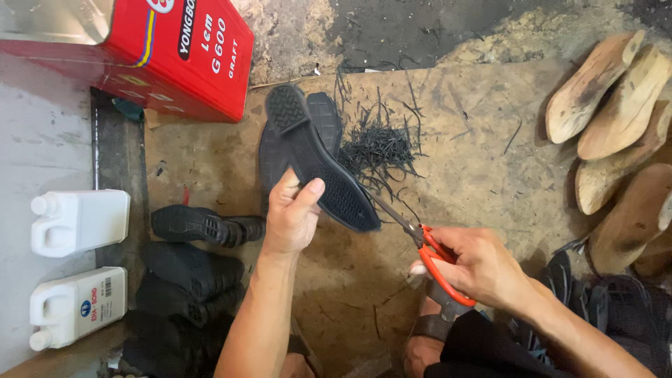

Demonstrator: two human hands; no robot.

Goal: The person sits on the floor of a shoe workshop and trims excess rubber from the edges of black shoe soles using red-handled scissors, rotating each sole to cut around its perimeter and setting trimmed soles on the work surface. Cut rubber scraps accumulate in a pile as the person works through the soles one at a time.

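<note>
My left hand point(292, 213) grips a black rubber shoe sole point(318, 168) by its middle, tread side up, heel pointing away from me. A second black sole point(269, 150) lies under it on the floor. My right hand point(476, 266) holds red-handled scissors point(428, 246), whose blades point up-left and meet the sole's toe edge. A pile of thin black rubber trimmings point(381, 147) lies just beyond the sole on a brown board point(476, 140).
A red glue tin point(175, 56) stands at the upper left. Two white plastic jugs point(77, 220) lie at the left. Black soles are stacked point(196, 280) beside my left arm. Several wooden shoe lasts point(623, 119) lie at the right, more black soles point(602, 301) below them.
</note>
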